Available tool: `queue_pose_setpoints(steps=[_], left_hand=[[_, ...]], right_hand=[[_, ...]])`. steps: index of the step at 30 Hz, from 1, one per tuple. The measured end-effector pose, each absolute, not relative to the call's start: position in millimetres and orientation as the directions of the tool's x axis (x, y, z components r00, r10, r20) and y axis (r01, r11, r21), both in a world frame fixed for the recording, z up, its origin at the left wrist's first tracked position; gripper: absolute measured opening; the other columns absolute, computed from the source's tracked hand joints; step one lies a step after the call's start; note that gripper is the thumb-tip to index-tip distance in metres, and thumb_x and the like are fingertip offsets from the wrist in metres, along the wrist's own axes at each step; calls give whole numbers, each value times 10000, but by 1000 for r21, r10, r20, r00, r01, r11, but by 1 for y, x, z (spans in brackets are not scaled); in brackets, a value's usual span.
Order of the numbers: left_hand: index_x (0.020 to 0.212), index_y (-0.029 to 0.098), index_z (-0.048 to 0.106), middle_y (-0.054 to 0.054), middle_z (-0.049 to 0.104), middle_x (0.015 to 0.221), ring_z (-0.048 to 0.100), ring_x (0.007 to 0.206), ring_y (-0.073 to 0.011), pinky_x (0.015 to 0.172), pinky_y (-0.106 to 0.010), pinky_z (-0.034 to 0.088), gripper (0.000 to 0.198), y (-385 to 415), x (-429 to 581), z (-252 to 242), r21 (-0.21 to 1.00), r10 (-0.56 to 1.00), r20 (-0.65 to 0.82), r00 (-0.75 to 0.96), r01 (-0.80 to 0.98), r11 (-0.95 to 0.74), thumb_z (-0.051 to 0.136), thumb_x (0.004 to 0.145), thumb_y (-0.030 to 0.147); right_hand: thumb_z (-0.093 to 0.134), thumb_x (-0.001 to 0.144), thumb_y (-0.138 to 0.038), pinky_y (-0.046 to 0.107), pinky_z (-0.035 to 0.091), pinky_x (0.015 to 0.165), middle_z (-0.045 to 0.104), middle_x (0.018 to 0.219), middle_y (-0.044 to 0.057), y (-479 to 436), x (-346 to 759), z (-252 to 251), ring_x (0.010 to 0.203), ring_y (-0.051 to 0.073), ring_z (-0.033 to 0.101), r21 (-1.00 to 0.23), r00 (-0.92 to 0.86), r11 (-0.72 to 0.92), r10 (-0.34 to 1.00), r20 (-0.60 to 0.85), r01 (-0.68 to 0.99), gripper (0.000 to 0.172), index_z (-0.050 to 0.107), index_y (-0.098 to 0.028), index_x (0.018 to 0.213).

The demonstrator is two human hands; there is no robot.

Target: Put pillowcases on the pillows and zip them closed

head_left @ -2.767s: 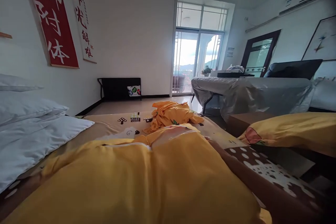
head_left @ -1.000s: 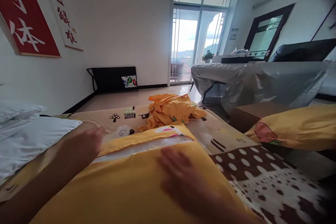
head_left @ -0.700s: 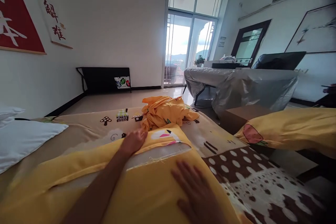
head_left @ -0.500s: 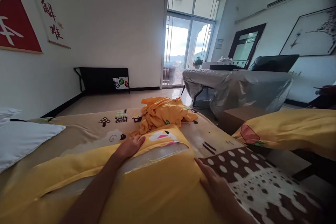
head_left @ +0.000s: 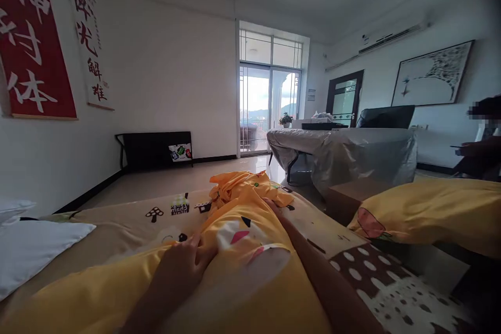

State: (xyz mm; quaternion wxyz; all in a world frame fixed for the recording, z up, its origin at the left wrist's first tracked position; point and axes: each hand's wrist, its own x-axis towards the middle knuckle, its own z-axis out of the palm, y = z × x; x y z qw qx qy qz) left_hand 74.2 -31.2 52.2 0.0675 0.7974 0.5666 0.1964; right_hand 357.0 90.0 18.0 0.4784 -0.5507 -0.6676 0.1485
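A yellow pillowcase (head_left: 266,297) printed with a white cartoon face lies in front of me, a pillow filling it. My left hand (head_left: 186,261) is closed on the cloth at its left side, thumb and fingers bunching the fabric. My right hand (head_left: 272,206) reaches along the right side to the far end of the pillowcase; its fingers are mostly hidden by the cloth. Beyond both hands sits a crumpled heap of orange-yellow printed fabric (head_left: 230,185). More stuffed yellow cloth (head_left: 97,284) extends to the left, near my left forearm.
A patterned blanket (head_left: 129,219) lies underneath. White pillows (head_left: 43,250) are at left; another yellow pillow (head_left: 438,209) is at right above a cardboard box (head_left: 344,198). A plastic-covered table (head_left: 364,151) stands behind. Another person's arm (head_left: 479,148) shows at far right.
My right hand has moved from the pillowcase's near right side to its far end. The printed flap now covers the white opening. The camera view has tilted up.
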Motion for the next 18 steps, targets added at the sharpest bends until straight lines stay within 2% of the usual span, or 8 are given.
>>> queue_pose_setpoints(steps=[5, 7, 10, 12, 15, 18], left_hand=[[944, 222, 605, -72, 693, 857, 640, 820, -284, 700, -386, 425, 446, -39, 75, 56, 281, 923, 277, 266, 897, -343, 292, 883, 534], [921, 219, 610, -72, 695, 844, 646, 799, -289, 688, -397, 440, 446, -40, 77, 56, 262, 920, 276, 279, 899, -351, 298, 882, 535], [927, 193, 619, -89, 691, 866, 644, 816, -295, 724, -436, 467, 447, -41, 77, 52, 222, 910, 278, 307, 901, -372, 312, 888, 515], [1022, 184, 609, -107, 667, 1007, 619, 935, -289, 820, -457, 468, 418, -41, 78, 46, 203, 855, 330, 400, 855, -478, 360, 883, 491], [1227, 222, 508, -88, 553, 1258, 495, 1154, -277, 994, -469, 394, 459, -43, 86, 36, 123, 658, 413, 629, 677, -725, 534, 809, 411], [1240, 227, 488, -62, 575, 1201, 507, 1087, -257, 954, -460, 428, 462, -43, 102, 28, 75, 611, 366, 702, 632, -772, 525, 779, 213]], right_hand=[[355, 861, -464, 229, 323, 520, 512, 557, 17, 73, 399, 41, 583, 129, 461, -636, 249, 185, 810, 530, 749, 440, 525, -150, 603], [343, 864, -416, 241, 291, 527, 526, 579, 34, 64, 417, 35, 585, 130, 439, -609, 324, 87, 782, 532, 788, 402, 508, -154, 607], [366, 844, -343, 244, 262, 508, 529, 555, 41, 57, 431, 15, 547, 122, 429, -580, 367, -39, 808, 461, 814, 359, 485, -158, 560], [408, 821, -299, 233, 262, 496, 531, 530, 32, 55, 433, 1, 529, 117, 445, -557, 355, -93, 852, 384, 826, 334, 490, -155, 530], [477, 784, -241, 215, 292, 512, 582, 562, 28, 53, 435, -8, 562, 123, 509, -502, 309, -133, 907, 286, 854, 268, 552, -143, 547], [511, 780, -203, 237, 367, 622, 662, 749, 79, 44, 434, 5, 726, 168, 593, -425, 290, -152, 915, 280, 892, 173, 635, -134, 681]])
